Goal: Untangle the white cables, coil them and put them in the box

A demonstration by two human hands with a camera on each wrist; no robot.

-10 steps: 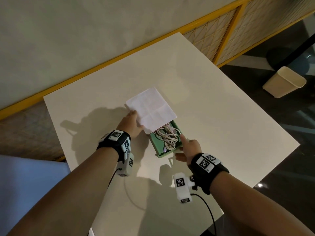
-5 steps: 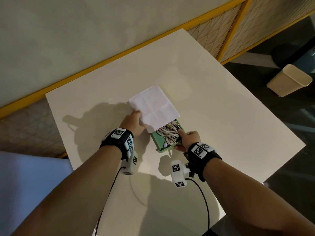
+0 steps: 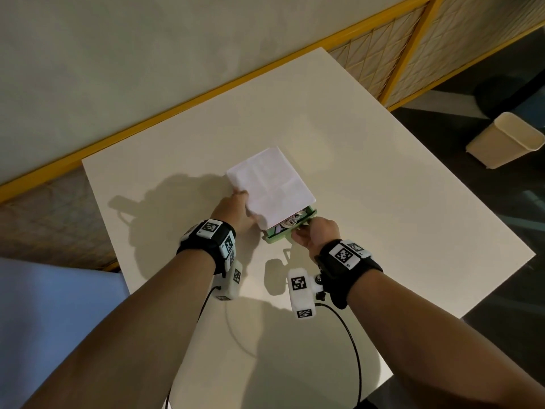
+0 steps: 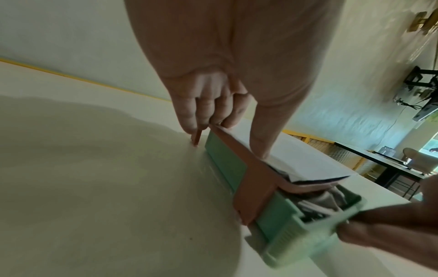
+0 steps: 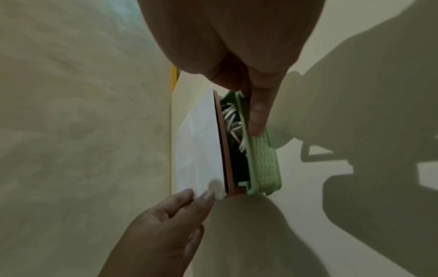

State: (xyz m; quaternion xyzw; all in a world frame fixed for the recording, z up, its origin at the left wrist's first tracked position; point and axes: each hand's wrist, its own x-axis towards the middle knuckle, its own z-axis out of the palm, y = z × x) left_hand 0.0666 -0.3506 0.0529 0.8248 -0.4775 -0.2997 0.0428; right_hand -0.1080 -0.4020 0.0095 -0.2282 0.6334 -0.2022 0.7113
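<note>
A green box [image 3: 275, 237] lies mid-table, mostly covered by a white-topped lid [image 3: 271, 184] with brown sides [image 4: 251, 168]. Coiled white cables [image 3: 290, 222] show only in the gap at the near end, and again as cables [image 5: 231, 116] in the right wrist view. My left hand [image 3: 236, 211] grips the lid's left edge, thumb on top [image 4: 263, 142] and fingers [image 4: 208, 105] curled at the side. My right hand [image 3: 312, 234] pinches the box's near end; its fingers [image 4: 391, 224] hold the green rim [image 4: 338, 215].
The white table [image 3: 383, 202] has its right edge and near corner close by. A yellow-framed mesh rail [image 3: 392, 72] runs behind it. A beige bin [image 3: 507, 140] stands on the dark floor at right. Wrist-camera leads trail below my arms.
The lid now covers most of the green box, and far less of the cables shows. My right hand went from the box's right side to its near end.
</note>
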